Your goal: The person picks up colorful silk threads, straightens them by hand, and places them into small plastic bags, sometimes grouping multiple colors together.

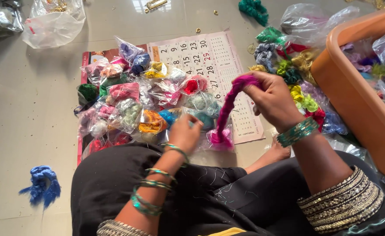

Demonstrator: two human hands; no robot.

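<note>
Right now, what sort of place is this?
Probably a home floor used for craft work with thread. The person sits on a tiled floor, small clear bags of coloured thread are heaped on a wall calendar, and an orange plastic tub holds more bags.

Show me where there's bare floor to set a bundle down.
Bare floor lies left of the bagged thread pile, between the blue thread bundle and the clear bag. It is crowded right of the calendar, around the orange tub and loose skeins.
</note>
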